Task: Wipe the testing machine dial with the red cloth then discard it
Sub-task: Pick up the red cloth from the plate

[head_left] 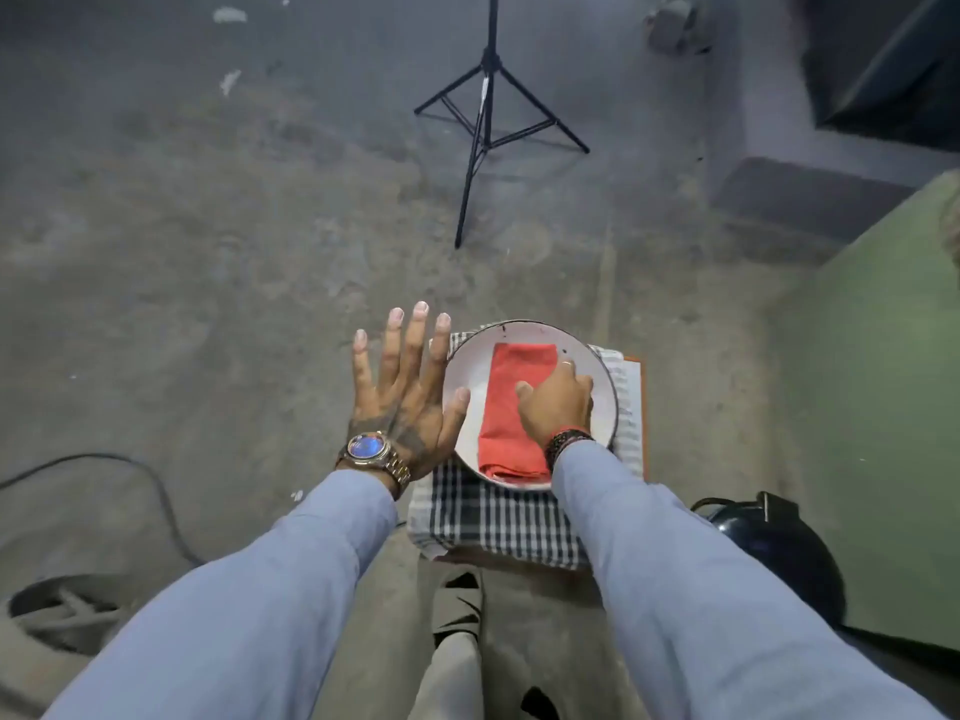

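Note:
A folded red cloth (506, 407) lies in a white enamel plate (467, 366) with a dark rim, low in the middle of the view. My right hand (558, 405) rests on the cloth's right side, fingers curled down onto it; whether they pinch it I cannot tell. My left hand (405, 392) hovers flat just left of the plate, fingers spread and holding nothing, a wristwatch on its wrist. The green side of a machine (883, 407) fills the right edge; its dial is out of sight.
The plate sits on a black-and-white checked cloth (498, 517) over a small stool. A black tripod (485, 122) stands on the concrete floor beyond. A dark round object (779, 543) lies at lower right, a cable (130, 470) and a round metal part (62, 610) at lower left.

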`<state>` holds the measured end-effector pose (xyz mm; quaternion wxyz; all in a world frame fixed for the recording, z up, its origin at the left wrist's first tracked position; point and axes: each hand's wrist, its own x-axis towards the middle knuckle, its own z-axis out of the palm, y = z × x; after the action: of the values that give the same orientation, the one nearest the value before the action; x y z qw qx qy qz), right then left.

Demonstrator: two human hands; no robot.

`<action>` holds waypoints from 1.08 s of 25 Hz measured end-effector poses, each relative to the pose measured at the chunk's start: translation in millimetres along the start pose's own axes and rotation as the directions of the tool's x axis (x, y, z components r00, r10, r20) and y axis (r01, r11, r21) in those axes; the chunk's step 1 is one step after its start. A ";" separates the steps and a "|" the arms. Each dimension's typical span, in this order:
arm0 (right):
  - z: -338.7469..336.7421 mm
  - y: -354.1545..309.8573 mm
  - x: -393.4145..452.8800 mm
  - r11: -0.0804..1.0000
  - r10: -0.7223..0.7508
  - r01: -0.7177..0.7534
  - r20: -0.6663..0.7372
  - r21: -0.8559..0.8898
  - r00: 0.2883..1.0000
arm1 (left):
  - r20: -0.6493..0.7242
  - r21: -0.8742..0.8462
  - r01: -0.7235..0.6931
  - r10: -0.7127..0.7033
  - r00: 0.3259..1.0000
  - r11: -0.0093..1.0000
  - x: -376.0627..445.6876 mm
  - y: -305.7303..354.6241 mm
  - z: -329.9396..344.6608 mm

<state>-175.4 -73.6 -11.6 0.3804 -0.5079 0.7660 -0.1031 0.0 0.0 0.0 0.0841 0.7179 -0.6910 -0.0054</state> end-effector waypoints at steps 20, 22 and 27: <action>9.6 23.6 53.5 0.616 0.082 -0.366 0.406 0.697 0.910 | -0.083 0.002 -0.052 0.052 0.995 0.999 78.9 9.0 24.5; -3.6 30.1 45.3 0.399 -0.056 -0.497 0.562 0.770 0.825 | -0.115 0.005 -0.052 0.052 0.992 0.999 79.1 21.2 12.7; -44.6 32.4 22.5 -0.053 -0.436 -0.462 0.396 0.885 0.808 | -0.231 -0.065 0.083 -0.096 0.968 0.994 84.8 32.5 -28.8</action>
<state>-233.1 -88.1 -9.2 0.8405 -0.0600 0.2834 -0.4579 -24.8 -82.0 41.8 0.1841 0.7413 -0.6429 0.0563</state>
